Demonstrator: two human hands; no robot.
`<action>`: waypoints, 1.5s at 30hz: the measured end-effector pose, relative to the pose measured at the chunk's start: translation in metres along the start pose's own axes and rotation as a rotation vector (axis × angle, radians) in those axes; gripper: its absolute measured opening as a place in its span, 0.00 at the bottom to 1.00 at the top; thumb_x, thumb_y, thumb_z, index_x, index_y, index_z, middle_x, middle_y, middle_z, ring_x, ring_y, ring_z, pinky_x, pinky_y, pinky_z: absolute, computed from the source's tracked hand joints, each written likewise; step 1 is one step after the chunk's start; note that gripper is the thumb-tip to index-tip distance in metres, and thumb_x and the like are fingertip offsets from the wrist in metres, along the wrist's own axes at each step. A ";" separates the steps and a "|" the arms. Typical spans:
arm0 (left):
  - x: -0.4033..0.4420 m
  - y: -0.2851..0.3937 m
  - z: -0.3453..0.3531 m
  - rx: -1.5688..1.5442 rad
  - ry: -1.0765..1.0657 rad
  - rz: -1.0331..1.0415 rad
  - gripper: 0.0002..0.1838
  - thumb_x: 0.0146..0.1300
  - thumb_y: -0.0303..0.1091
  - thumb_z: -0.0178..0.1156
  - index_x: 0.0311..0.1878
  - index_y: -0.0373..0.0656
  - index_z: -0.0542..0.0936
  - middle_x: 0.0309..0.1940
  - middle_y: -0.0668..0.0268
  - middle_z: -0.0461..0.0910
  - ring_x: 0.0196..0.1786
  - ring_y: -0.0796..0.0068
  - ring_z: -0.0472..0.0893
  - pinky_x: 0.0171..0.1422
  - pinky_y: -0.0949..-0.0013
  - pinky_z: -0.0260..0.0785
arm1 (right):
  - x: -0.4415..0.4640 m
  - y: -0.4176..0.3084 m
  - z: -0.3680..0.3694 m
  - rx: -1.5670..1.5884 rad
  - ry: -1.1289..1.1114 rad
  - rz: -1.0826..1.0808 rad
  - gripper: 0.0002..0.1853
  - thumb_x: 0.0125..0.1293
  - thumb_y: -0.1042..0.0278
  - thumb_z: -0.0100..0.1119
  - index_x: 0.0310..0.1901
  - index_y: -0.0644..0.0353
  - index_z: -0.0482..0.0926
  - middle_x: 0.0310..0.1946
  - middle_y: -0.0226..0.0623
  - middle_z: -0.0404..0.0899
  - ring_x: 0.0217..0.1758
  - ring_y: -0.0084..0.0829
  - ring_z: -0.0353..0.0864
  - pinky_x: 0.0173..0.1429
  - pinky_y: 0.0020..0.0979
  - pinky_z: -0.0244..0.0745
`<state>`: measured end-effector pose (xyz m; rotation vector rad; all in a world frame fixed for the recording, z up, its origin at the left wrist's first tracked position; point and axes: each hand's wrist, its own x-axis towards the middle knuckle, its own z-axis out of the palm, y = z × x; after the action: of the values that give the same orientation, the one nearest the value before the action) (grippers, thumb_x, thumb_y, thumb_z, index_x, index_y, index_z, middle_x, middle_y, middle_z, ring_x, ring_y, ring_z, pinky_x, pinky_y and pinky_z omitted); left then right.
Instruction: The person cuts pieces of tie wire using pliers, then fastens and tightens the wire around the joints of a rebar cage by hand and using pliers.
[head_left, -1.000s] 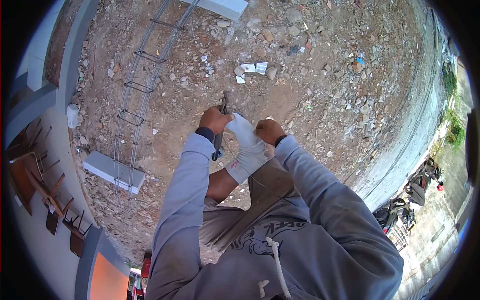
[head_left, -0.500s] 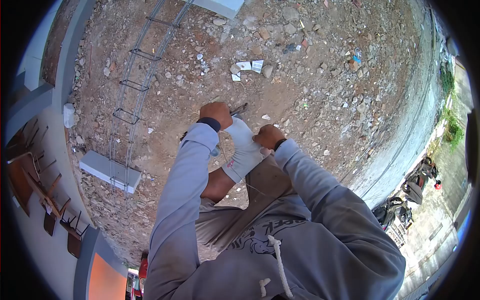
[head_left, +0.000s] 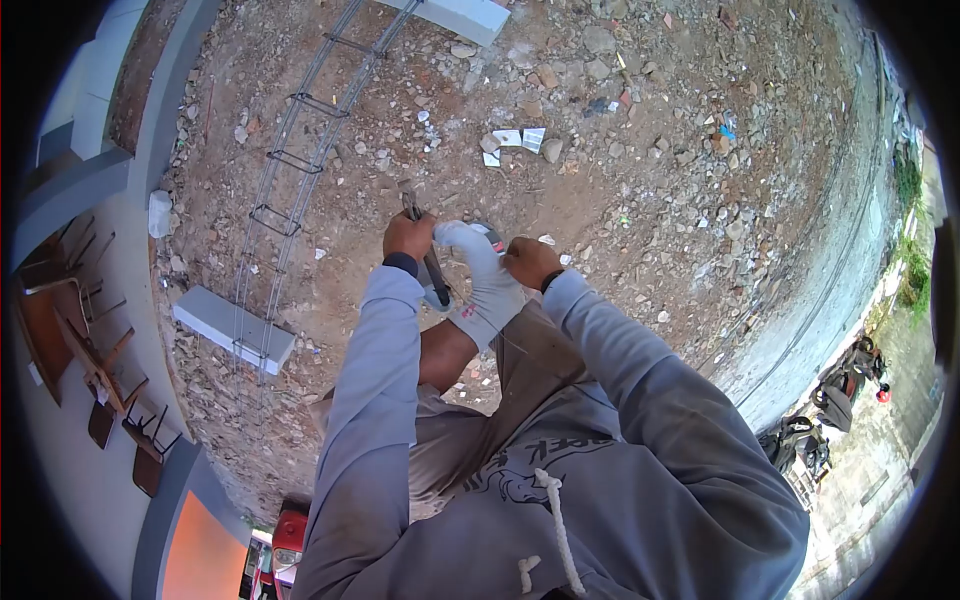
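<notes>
My left hand (head_left: 408, 238) is closed around dark metal pincers (head_left: 434, 272), whose narrow head sticks up past my knuckles. It is right beside the toe end of a white sock (head_left: 488, 290) with a small pink mark, worn on my raised foot. My right hand (head_left: 530, 262) has its fingers pinched together at the other side of the sock; the fingertips are partly hidden. Behind the sock shows part of a grey and red shoe (head_left: 490, 238). A blue-grey item (head_left: 436, 298) lies by the pincers' lower end, its kind unclear.
A long rebar cage (head_left: 290, 190) lies on the rubble ground, over a grey block (head_left: 235, 328). Another pale block (head_left: 465, 15) is at the top. Tile pieces (head_left: 520, 139) lie ahead. Chairs (head_left: 95, 370) stand at left, bags (head_left: 800, 440) at right.
The pincers have swung from pointing right to pointing up in my left hand, which moved slightly left and down. My right hand shifted slightly up and left along the sock.
</notes>
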<state>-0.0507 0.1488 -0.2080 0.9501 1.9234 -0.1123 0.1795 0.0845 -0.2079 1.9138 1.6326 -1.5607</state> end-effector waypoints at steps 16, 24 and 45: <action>-0.035 0.014 -0.085 -0.597 0.367 -0.036 0.25 0.57 0.49 0.59 0.36 0.29 0.80 0.32 0.52 0.81 0.37 0.59 0.80 0.44 0.61 0.68 | 0.075 -0.150 -0.034 0.192 0.066 -0.562 0.18 0.58 0.57 0.53 0.49 0.51 0.80 0.49 0.46 0.78 0.53 0.46 0.76 0.59 0.37 0.69; -0.048 0.004 -0.080 -0.730 0.318 0.104 0.20 0.59 0.44 0.60 0.39 0.32 0.81 0.34 0.62 0.81 0.36 0.73 0.77 0.43 0.69 0.67 | 0.067 -0.185 -0.034 -0.130 0.066 -0.669 0.09 0.52 0.67 0.53 0.33 0.56 0.81 0.36 0.42 0.81 0.42 0.43 0.79 0.49 0.38 0.73; -0.063 -0.014 -0.118 -0.672 0.233 0.094 0.19 0.54 0.43 0.60 0.39 0.35 0.83 0.34 0.61 0.82 0.38 0.71 0.78 0.45 0.68 0.67 | 0.053 -0.212 -0.026 -0.081 0.386 -0.745 0.07 0.49 0.72 0.51 0.29 0.56 0.80 0.30 0.42 0.80 0.40 0.43 0.79 0.46 0.39 0.74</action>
<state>-0.1287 0.1558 -0.0987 0.6051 1.9185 0.6865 0.0160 0.2156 -0.1405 1.7292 2.7582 -1.3215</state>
